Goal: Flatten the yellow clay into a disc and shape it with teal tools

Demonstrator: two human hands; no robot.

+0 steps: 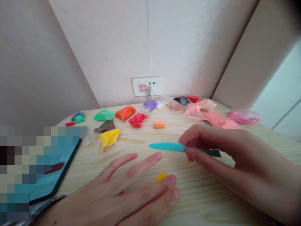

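Observation:
Between the thumb and fingers of my right hand (225, 157) is a turquoise plastic clay knife (166, 146), its blade pointing left and its dark toothed end showing behind the fingers. My left hand (131, 191) lies low over the table with its fingers spread. Under its fingertips is a yellow piece of clay (161, 177), partly hidden; whether the fingers press on it I cannot tell. Beyond the knife sits a small block of pink and yellow clay (159, 124), with yellow crumbs in front of it.
Bags of clay stand around the wooden table (136, 150): yellow (109, 137), green (103, 115), orange (125, 113), red (138, 120), purple (150, 104) and salmon (221, 120). At left are a tablet (58, 169) and small coloured clay pieces (78, 117). A wall socket (147, 86) holds a plug.

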